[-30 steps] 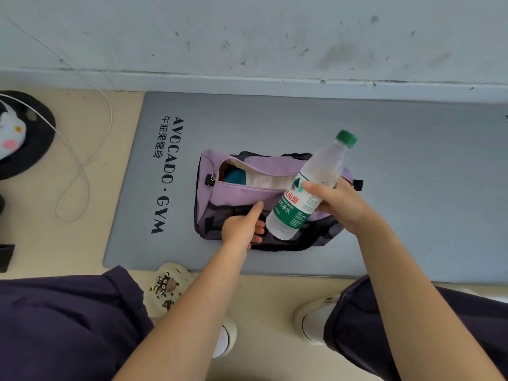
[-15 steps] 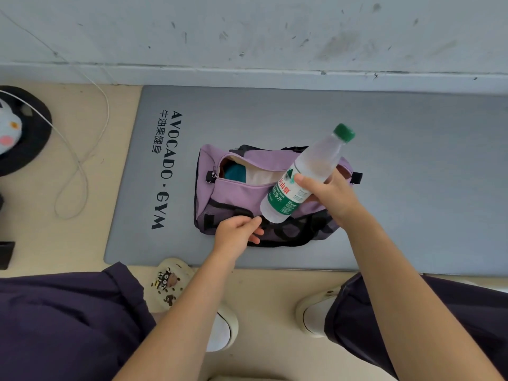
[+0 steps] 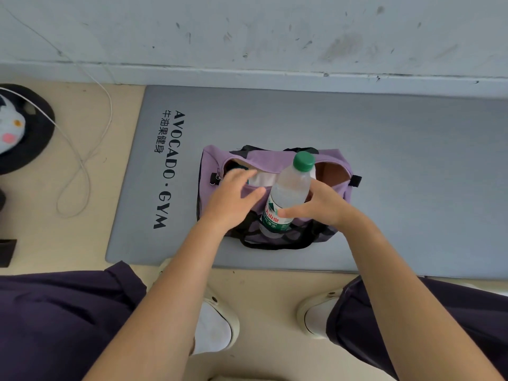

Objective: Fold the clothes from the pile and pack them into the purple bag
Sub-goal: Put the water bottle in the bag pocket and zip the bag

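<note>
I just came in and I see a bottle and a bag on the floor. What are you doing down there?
A person is crouched over a purple fabric bag that lies unzipped on a grey gym mat. The right hand holds a clear plastic water bottle with a green cap over the bag, its lower end at the bag's front side. The left hand reaches into the opening, where white and teal folded clothes already lie.
</note>
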`<action>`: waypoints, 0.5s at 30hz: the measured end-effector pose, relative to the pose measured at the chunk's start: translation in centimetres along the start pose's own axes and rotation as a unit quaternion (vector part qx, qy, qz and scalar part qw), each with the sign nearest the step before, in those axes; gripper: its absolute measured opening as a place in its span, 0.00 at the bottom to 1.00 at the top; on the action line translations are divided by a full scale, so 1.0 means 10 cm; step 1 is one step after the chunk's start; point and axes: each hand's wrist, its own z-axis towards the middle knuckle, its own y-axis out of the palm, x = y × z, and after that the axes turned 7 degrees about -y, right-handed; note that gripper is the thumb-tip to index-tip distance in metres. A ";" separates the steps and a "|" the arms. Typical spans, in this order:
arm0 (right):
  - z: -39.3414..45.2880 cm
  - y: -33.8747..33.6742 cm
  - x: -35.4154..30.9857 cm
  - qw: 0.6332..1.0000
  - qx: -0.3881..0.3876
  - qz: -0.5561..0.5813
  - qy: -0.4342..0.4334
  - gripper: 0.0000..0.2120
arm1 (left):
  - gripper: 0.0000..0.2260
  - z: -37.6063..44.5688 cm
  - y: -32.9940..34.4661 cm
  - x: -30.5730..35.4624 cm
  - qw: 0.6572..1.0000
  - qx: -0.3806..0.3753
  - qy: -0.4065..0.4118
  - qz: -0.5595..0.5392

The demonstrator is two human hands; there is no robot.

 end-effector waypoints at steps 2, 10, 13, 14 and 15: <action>0.00 0.02 -0.01 1.000 -0.011 -0.010 -0.005 0.24 | 0.14 0.07 -0.04 0.04 0.993 -0.090 -0.033 0.071; 0.09 0.22 0.05 0.989 0.104 -0.086 -0.063 0.08 | 0.16 0.00 0.01 -0.03 0.997 -0.049 -0.024 -0.050; 0.10 0.25 0.07 0.985 0.080 -0.144 -0.057 0.09 | 0.17 -0.04 0.09 -0.12 0.995 -0.045 -0.039 -0.082; 0.09 0.24 0.06 0.983 0.061 -0.168 -0.047 0.09 | 0.17 -0.03 0.09 -0.13 0.995 -0.045 -0.042 -0.083; 0.08 0.22 0.05 0.980 0.044 -0.193 -0.034 0.09 | 0.16 -0.03 0.07 -0.14 0.994 -0.053 -0.042 -0.081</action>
